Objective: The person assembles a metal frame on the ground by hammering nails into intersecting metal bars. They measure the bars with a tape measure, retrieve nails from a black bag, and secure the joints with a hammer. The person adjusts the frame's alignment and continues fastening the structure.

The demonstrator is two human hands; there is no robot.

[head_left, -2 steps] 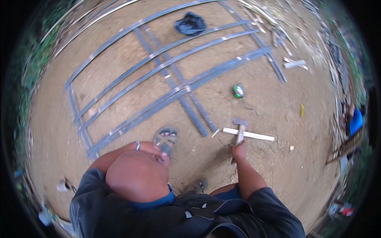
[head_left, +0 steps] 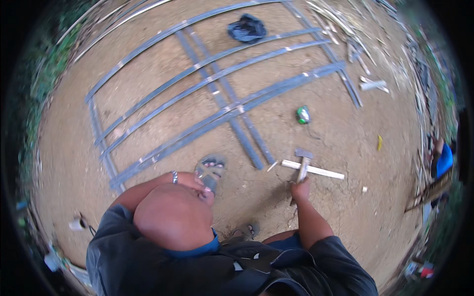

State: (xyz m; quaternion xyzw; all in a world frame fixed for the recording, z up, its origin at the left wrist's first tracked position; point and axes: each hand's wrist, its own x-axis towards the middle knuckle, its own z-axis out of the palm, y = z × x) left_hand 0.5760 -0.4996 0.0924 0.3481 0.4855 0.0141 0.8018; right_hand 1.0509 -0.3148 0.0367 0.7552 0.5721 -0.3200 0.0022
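Observation:
My right hand [head_left: 300, 188] is closed round the wooden handle of a hammer [head_left: 302, 167]. The hammer's dark metal head points away from me, and its handle crosses in front of a pale wooden strip [head_left: 323, 171] on the ground. Whether hammer and strip touch, I cannot tell. My left hand [head_left: 191, 181], with a metal band at the wrist, is raised on the left, partly hidden behind my head. Its fingers look curled together; what they hold, if anything, is hidden. Beneath it shows my sandalled foot [head_left: 211, 167].
A large frame of dark strips [head_left: 232, 113] lies ahead on bare dirt. Inside it rests a black plastic bag [head_left: 247, 29]. A green and silver object [head_left: 302, 115] and a yellow piece [head_left: 379, 142] lie to the right. Wood scraps [head_left: 345, 29] litter the far right; a person in blue [head_left: 444, 160] is at the right edge.
The whole view has shifted slightly, so the ground and things on it sit a little farther right. Both hands keep their poses, and the hammer stays in my right hand.

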